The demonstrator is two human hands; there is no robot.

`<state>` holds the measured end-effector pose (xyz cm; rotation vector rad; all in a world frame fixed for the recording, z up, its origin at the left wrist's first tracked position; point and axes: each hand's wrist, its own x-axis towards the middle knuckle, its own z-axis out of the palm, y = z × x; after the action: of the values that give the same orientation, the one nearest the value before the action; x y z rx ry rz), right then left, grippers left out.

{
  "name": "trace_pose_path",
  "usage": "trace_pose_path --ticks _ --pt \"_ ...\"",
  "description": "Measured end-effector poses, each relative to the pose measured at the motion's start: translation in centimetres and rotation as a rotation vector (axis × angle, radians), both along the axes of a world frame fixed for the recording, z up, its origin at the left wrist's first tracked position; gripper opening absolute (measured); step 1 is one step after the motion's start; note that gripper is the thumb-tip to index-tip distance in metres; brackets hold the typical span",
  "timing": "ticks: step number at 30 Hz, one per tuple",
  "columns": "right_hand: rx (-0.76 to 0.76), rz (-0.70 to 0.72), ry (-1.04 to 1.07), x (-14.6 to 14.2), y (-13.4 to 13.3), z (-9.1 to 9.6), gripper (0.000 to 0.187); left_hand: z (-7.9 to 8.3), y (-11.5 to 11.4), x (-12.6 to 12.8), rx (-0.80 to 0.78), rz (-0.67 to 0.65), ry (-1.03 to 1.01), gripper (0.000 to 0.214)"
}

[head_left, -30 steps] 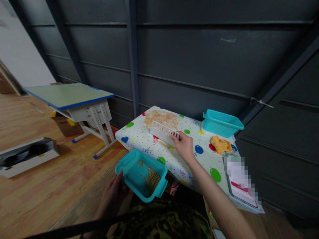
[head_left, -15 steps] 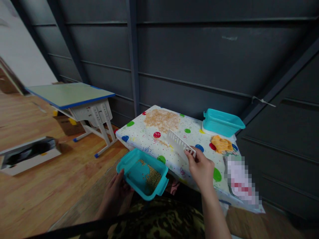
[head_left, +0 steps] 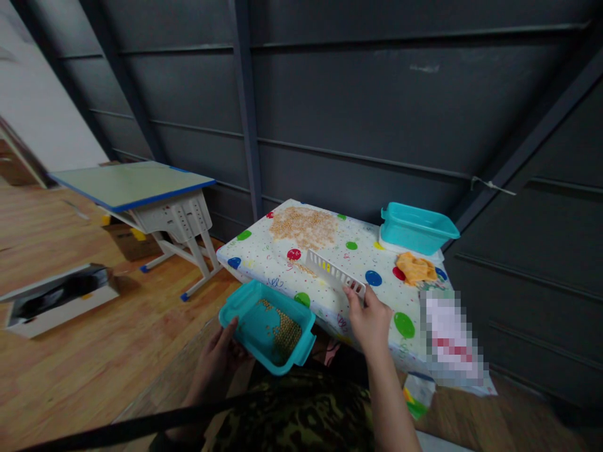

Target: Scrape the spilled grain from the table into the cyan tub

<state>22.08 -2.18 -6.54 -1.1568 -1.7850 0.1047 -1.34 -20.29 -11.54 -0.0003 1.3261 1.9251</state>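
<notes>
My left hand (head_left: 225, 349) grips the near left rim of a teal plastic bin (head_left: 249, 326), held just off the table's front edge. Beans (head_left: 286, 336), small and tan, have gathered at the bin's right side. In my right hand (head_left: 370, 317) is a white slotted plastic strip (head_left: 335, 271), like a small basket's side or a divider, held by its right end. Its far end is close to a short trail of beans (head_left: 304, 269) on the tablecloth. Farther back lies a wide spread of beans and pale grains (head_left: 306, 226).
A balloon-patterned cloth covers the table (head_left: 348, 258). At its back right stand another teal bin (head_left: 417, 229) and an orange cloth (head_left: 415, 269). A blurred-out packet (head_left: 452, 339) lies at the right edge. To the left are a desk (head_left: 136, 182) and a white box (head_left: 61, 301).
My right hand and the slotted strip have moved slightly left, its far end nearer the short bean trail. The bin stays in my left hand. The view has shifted a little.
</notes>
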Motion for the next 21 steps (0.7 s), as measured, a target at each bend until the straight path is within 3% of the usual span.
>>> trace_pose_path --ticks 5,13,21 --pt "-0.023 0.028 0.003 -0.1 0.1 -0.3 0.056 -0.3 -0.1 -0.1 -0.007 -0.004 0.042 0.055" --pt "0.141 0.027 -0.028 -0.4 -0.3 -0.6 0.062 0.3 0.4 0.5 -0.026 -0.010 0.047 0.049" --pt "0.200 0.062 -0.034 -1.0 -2.1 -0.3 0.056 -0.6 0.7 0.4 -0.020 0.013 0.034 0.046"
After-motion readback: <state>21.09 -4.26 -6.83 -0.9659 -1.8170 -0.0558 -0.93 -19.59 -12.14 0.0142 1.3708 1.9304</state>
